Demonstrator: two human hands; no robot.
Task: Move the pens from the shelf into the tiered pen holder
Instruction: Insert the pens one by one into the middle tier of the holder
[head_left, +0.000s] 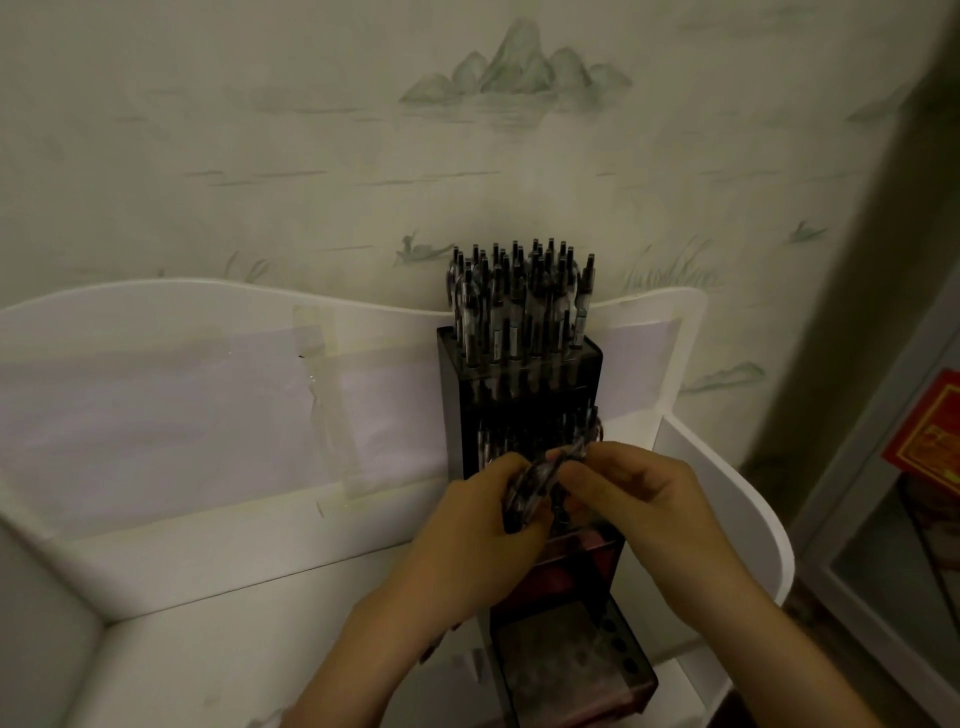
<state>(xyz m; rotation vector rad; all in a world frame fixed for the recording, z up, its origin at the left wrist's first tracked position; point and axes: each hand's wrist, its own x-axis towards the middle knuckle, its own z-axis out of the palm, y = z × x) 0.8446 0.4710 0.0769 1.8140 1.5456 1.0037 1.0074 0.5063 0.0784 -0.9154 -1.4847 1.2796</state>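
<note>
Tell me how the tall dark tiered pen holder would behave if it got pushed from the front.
The tall dark tiered pen holder probably resists sliding back: it seems to stand close against the white shelf's back panel. It may be top-heavy, since its top tier is packed with upright black pens. Its rigid-looking walls should not flex.

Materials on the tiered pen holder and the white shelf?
Dark tiered pen holder: looks like smoked translucent plastic or acrylic, glossy; pen barrels show faintly through its wall. White shelf: probably painted board or moulded plastic, smooth matte, with rounded edges; cannot tell which. Its back panel carries taped-on pale paper.
</note>
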